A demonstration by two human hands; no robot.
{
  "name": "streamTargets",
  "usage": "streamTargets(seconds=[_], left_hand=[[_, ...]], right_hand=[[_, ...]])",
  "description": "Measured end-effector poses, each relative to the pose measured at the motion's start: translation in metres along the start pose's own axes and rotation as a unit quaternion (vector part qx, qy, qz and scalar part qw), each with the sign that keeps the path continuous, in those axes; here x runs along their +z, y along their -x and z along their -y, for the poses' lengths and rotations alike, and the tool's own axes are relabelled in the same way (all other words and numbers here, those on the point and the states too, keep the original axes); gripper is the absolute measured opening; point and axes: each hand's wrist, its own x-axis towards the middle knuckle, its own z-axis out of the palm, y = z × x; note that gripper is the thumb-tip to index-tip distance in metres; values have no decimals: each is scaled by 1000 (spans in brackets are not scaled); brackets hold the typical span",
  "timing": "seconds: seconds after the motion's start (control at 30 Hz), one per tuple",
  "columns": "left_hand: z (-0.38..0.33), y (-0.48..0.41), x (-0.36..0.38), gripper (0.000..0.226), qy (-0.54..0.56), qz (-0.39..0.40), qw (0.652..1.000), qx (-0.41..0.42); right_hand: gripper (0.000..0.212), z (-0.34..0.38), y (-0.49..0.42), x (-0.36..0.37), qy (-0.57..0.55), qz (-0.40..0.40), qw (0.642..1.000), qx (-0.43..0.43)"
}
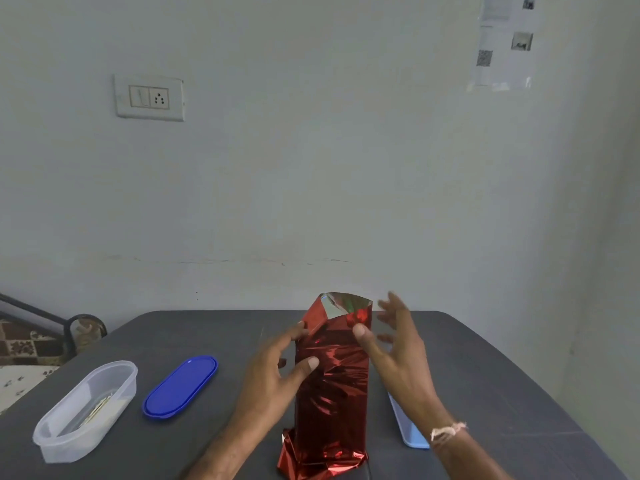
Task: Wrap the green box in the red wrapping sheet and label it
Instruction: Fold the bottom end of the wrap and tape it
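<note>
Head view: red wrapping sheet stands upright at 6 o'clock on table, green box hidden inside. Left hand presses its 9 o'clock side, fingers spread; right hand wide open, thumb touching near top. Foil prob. light, slippery, crinkly; hold mid-body w/ 2 hands.

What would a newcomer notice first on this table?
The shiny red wrapping sheet stands tall and upright at the near centre of the table, its top end open. The left hand presses its left side while the right hand spreads open at its upper right. A blue lid and a clear container lie to the left.
</note>
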Motion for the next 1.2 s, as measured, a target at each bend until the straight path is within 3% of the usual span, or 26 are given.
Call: streamTargets(seconds=[0.13,0.4,0.5,0.6,0.73,0.8,0.93,1.2], left_hand=[[-2,-1,-2,47,-25,-7,1000,5],[-15,-2,-6,43,-110,2,993,47],[-19,-2,-6,42,-137,20,989,59],[-21,-4,-8,42,-158,39,985,64],[-21,-5,-15,63,-145,57,986,62],[-27,-3,-18,66,-131,55,989,49],[-37,-5,-18,43,-61,38,997,3],[-52,-30,-17,4,-52,8,998,-38]], right_hand=[[47,-20,21,6,-33,66,997,17],[41,-21,15,3,-6,65,997,-35],[43,-28,17,1,37,66,996,-52],[37,-33,13,0,125,68,982,-123],[41,-28,8,-6,180,105,965,-161],[46,-22,8,-10,148,126,973,-129],[47,-6,2,-14,-7,144,989,12],[46,5,-14,-15,-47,144,983,105]])
